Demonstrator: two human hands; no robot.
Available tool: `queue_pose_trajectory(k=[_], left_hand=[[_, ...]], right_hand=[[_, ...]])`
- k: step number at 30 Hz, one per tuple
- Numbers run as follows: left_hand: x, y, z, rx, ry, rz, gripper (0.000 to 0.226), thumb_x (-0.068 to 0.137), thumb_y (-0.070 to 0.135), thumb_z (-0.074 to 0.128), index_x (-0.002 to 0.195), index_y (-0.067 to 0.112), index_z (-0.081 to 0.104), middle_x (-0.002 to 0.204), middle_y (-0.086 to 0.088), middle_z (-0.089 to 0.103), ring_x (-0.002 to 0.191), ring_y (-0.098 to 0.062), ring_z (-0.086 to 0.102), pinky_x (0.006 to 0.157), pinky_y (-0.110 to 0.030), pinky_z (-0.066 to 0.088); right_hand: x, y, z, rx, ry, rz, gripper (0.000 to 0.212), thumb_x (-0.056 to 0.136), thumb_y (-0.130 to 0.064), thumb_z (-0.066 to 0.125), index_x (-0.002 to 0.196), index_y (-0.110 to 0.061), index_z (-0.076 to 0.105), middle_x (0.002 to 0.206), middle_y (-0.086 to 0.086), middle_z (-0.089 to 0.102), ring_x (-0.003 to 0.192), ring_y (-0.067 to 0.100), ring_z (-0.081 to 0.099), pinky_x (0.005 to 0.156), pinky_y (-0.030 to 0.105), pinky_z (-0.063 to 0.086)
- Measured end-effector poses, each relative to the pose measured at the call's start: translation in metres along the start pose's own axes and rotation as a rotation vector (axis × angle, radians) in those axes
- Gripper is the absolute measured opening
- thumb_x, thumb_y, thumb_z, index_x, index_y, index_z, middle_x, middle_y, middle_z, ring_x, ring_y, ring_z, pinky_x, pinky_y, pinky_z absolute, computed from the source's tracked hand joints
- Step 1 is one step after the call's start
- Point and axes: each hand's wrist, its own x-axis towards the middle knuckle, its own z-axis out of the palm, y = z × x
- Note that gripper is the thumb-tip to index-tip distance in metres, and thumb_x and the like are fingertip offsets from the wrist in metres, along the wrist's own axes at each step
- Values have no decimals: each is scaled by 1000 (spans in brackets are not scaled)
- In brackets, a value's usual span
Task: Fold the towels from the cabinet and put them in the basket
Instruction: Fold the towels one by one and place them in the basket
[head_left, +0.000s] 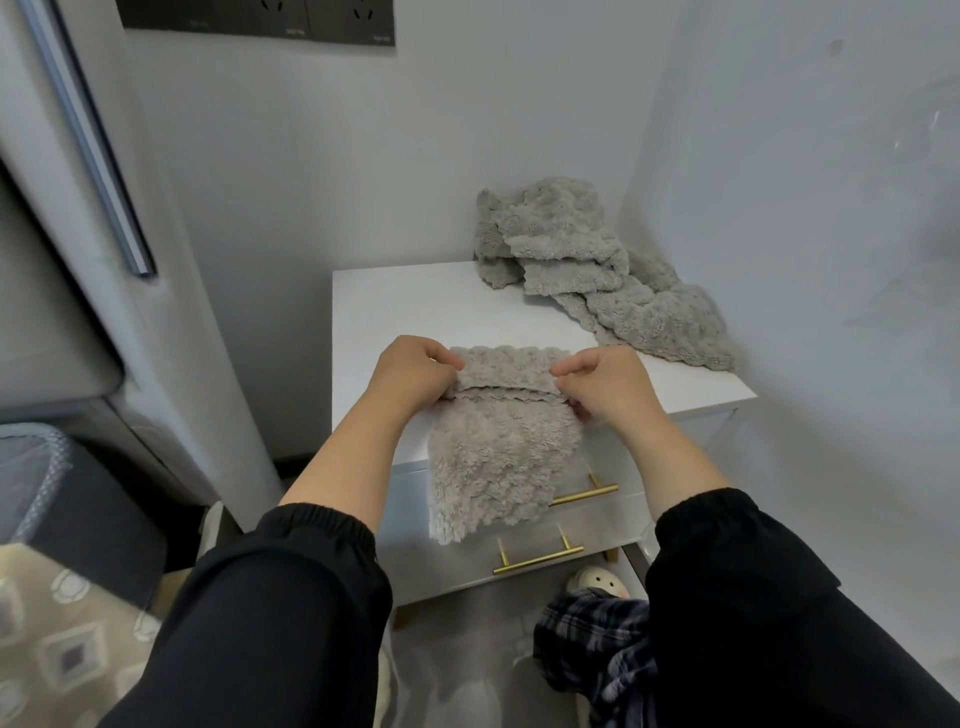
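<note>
- Dark socket panel (254, 21) on the white wall (311, 156), high above the left hand (410, 374) and a little to its left.
- Grey panel (52, 291) with a long metal handle strip (88, 140), far left of the left hand, running up out of view.
- Dark bin (78, 514) with a clear plastic liner (31, 462), below and well left of the left hand.
- Beige cloth (62, 639) patterned with squares and rings, lower still, at the bottom left corner.
- Pale slipper (597, 579) with holes, straight below the right hand (608, 387), on the floor (457, 670).
- Dark plaid trouser leg (592, 654), just under the slipper, overlapping its near edge.
</note>
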Motion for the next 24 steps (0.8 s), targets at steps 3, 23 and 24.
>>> queue_pose_trajectory(k=[3,23,24], left_hand=[[2,-3,6,212,84,70,19,88,19,59,72,16,67,73,-1,66,74,-20,60,68,-29,49],[1,-1,-1,338,88,223,8,76,8,70,78,7,62,74,-4,56,71,-23,49,56,-28,36],[0,2,0,295,110,242,8,76,6,68,83,7,66,80,-4,62,75,-24,55,60,-29,43]], right_hand=[[-1,1,5,-178,30,-49,12,81,-9,69,89,-18,68,77,-10,57,81,15,58,72,22,39],[8,4,-8,251,-42,56,17,79,-8,75,89,-9,60,65,-1,46,46,5,38,46,17,28],[8,3,-8,256,-11,18,15,79,-4,73,77,-9,59,60,-1,44,40,4,36,43,17,28]])
